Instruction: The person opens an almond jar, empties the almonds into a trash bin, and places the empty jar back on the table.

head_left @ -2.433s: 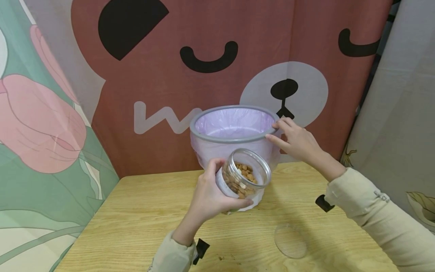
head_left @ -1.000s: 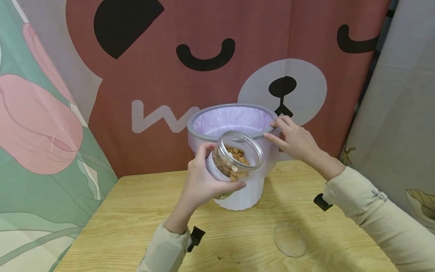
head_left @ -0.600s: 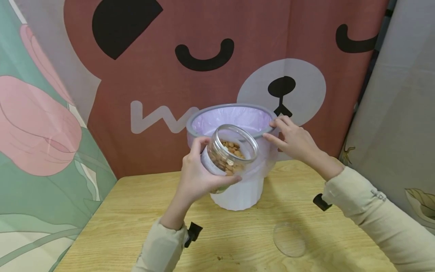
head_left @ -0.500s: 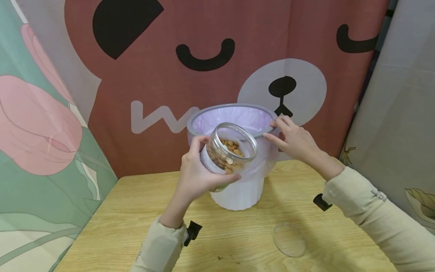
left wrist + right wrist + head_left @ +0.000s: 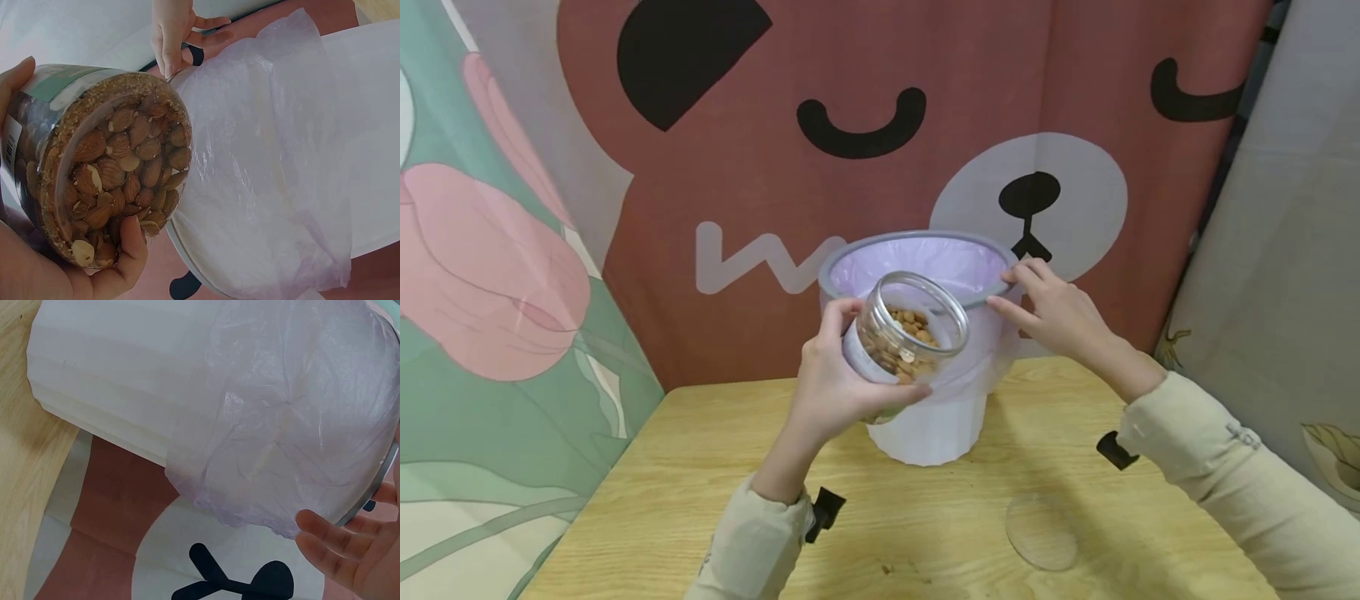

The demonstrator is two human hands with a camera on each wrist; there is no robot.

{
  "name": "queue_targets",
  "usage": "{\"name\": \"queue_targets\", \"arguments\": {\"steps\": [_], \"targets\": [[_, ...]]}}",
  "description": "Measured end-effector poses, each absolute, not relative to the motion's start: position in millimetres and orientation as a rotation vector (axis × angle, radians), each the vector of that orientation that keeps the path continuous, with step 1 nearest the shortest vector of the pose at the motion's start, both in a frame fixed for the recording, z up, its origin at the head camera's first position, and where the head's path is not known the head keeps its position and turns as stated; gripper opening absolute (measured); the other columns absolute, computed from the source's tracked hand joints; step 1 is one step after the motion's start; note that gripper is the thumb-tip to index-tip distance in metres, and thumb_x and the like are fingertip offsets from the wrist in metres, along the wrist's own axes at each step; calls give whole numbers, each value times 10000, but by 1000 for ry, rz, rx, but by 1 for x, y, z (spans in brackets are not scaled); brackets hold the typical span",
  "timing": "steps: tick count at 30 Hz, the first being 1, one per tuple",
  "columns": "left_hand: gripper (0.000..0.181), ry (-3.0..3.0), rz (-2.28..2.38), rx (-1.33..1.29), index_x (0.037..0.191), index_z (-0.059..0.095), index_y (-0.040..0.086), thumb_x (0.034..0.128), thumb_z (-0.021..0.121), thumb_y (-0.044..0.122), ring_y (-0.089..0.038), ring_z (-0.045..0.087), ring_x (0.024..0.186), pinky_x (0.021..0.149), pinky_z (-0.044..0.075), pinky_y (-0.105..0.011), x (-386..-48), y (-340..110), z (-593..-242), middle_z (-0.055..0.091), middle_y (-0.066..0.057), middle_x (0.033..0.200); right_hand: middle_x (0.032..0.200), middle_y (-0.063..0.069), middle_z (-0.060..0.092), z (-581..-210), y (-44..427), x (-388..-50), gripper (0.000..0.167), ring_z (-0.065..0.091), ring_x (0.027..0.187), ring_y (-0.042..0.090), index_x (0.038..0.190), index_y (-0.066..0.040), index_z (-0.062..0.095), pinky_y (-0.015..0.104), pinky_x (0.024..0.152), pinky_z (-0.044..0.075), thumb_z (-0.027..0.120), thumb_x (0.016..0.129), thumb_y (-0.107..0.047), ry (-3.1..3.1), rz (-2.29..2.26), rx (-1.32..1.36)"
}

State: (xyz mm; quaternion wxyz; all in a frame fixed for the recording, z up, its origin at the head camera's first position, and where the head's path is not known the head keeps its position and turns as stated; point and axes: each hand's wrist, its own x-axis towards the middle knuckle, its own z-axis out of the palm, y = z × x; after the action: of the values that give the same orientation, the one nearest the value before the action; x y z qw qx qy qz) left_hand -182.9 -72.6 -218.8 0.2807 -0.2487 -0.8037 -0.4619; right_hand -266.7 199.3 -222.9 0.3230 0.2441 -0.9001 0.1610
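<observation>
Left hand: left hand (image 5: 835,383) curls round the jar, secure hold.
Jar: clear round jar with white-and-green label (image 5: 891,346), uncapped, tilted, mouth up and right, off the near-left side of bin; brown almonds (image 5: 913,327) inside.
Right hand: right hand (image 5: 1060,312) half spread, thumb and fingers straddling the grey rim (image 5: 917,236).
Bin: white ribbed bin (image 5: 928,429), pale purple plastic liner (image 5: 977,354).
Disc: clear round disc (image 5: 1042,533) on light wooden table (image 5: 700,483), near right.
Change: jar higher and further left than in earliest view, mouth overlapping near rim; probably closer to opening, almonds seemingly unpoured.
Unclear: bin floor hidden; jar-rim contact can't tell; right hand cut off in right wrist view.
</observation>
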Motion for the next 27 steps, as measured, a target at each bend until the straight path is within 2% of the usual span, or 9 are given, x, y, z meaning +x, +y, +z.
{"name": "queue_targets", "arguments": {"steps": [14, 27], "targets": [[832, -2144, -1213, -644, 1122, 454, 118, 431, 890, 273, -139, 549, 838, 703, 457, -300, -188, -72, -219, 574, -7, 990, 1037, 46, 439, -224, 199, -268, 355, 516, 553, 139, 1068, -82, 518, 299, 431, 391, 549, 874, -377, -2349, 433, 628], [814, -2077, -1208, -644, 1119, 468, 125, 437, 889, 270, -128, 555, 806, 678, 464, -291, -193, -76, -214, 595, -1, 969, 1076, 69, 439, -225, 199, -268, 373, 502, 549, 156, 1091, -62, 520, 297, 432, 386, 541, 881, -370, -2347, 435, 639]]}}
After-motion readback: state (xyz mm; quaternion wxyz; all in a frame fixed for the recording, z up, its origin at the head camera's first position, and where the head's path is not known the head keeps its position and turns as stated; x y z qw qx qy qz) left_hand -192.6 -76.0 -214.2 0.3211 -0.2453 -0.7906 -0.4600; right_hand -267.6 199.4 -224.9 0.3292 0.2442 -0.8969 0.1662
